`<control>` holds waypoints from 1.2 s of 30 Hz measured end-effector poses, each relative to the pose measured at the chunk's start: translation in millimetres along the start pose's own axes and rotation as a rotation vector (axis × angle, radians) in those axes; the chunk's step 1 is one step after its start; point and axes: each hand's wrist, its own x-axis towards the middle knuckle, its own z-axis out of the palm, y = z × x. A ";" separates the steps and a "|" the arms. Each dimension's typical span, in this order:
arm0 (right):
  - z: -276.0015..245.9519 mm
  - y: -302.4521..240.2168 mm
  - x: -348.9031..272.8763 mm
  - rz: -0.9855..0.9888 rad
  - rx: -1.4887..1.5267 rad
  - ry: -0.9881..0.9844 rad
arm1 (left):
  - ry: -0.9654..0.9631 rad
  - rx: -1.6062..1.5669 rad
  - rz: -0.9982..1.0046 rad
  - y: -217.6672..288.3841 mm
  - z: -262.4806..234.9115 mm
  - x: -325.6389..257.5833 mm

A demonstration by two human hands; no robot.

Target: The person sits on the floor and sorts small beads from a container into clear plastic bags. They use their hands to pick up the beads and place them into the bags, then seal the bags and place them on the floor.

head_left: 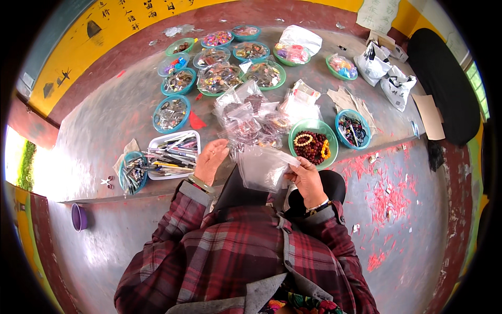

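Observation:
My right hand [307,183] pinches the edge of some clear plastic bags [265,168], which hang in front of my lap. To the left of them my left hand [211,161] is raised with its fingers loosely bent and apart from the bags, holding nothing that I can see. Just beyond lies a pile of filled clear bags [243,121] with dark reddish contents. A green bowl [336,147] next to my right hand holds dark red bead strings [312,149], a pale bead bracelet and some yellow beads.
Left of my left hand stand a white tray of pens [196,141] and a blue basket [123,180] of pens. Scissors [107,181] lie farther left. Several bowls of trinkets [219,77] fill the far side, with white carrier bags [396,89] at right. Red scraps [387,201] litter the floor.

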 end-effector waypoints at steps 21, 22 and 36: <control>1.6 6.5 7.5 0.055 -0.175 0.285 | -0.331 -0.847 -0.481 -33.3 29.0 -5.3; 0.9 7.2 7.9 0.041 -0.191 0.307 | -0.376 -0.760 -0.452 -26.9 28.6 -6.1; -6.8 17.2 13.5 -0.042 -0.453 0.359 | -0.252 -0.329 -0.188 -34.0 30.3 -8.3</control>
